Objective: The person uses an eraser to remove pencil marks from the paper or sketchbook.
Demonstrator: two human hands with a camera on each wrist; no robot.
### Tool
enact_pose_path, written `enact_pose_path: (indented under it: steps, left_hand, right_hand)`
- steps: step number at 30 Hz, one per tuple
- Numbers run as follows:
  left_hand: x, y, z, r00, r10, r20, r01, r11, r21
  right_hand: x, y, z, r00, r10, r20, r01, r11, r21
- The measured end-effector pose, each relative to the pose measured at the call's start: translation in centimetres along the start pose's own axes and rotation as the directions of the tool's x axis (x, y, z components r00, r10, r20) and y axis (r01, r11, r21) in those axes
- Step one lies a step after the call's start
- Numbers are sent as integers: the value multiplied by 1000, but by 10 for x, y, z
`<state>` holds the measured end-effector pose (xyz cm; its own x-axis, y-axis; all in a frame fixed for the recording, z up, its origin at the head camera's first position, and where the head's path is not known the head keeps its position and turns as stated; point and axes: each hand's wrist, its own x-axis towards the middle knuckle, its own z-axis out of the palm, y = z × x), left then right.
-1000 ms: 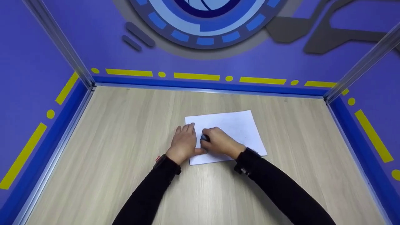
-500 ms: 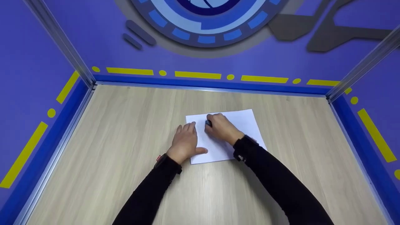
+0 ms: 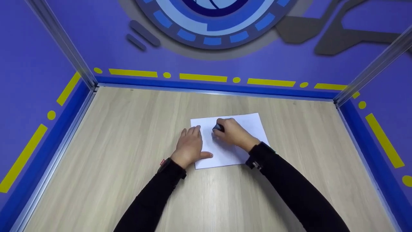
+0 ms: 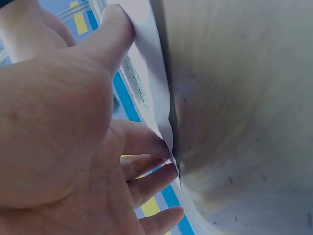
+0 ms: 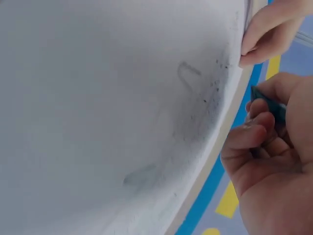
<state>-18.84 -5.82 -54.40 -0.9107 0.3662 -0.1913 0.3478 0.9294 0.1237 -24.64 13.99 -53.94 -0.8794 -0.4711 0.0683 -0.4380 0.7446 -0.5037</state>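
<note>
A white sheet of paper [image 3: 252, 127] lies on the table, slightly turned. My left hand [image 3: 189, 146] rests flat on its left edge, fingers straight and thumb spread over the sheet. In the left wrist view, the fingertips and thumb of the left hand [image 4: 58, 142] touch the paper [image 4: 155, 73], whose near edge ripples. My right hand [image 3: 235, 132] pinches a small dark eraser [image 3: 218, 128] over the paper's upper middle. The right wrist view shows the eraser [image 5: 279, 111] between curled fingers, with faint grey marks [image 5: 188, 73] and dark crumbs on the sheet.
The wood-grain table [image 3: 135, 129] reaches around the paper on every side. Purple panels [image 3: 206, 64] with yellow dashes stand at the back, left and right. Metal rails [image 3: 212, 92] run along their bases.
My right hand moved with the eraser from the sheet's lower left towards its far edge, then slightly right and back towards me. The left hand stays in place.
</note>
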Motion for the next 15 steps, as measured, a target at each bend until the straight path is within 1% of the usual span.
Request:
enact_pose_path:
  steps: [4,6,9,12,15]
  left_hand:
    - [0,0,-2,1000,2,8,-3,1000,9]
    - [-2,0,-4,1000,5,-1,-5,1000,10]
    - [-3,2,-6,1000,1,-16,-1,1000,24]
    - [-3,1,-3,999,9,-40,-8,1000,24]
    - [-2,1,-1,999,17,-51,-16,1000,20]
  right_hand:
    - [-11,-6,-2,996,-76,41,77,997,-26]
    - [-16,-11,1,993,-104,54,107,993,-42]
    - [-23,-18,8,991,-118,70,122,991,-54]
    - [-27,-23,16,988,-131,78,135,989,-53]
    - [-28,-25,24,988,-138,75,142,989,-52]
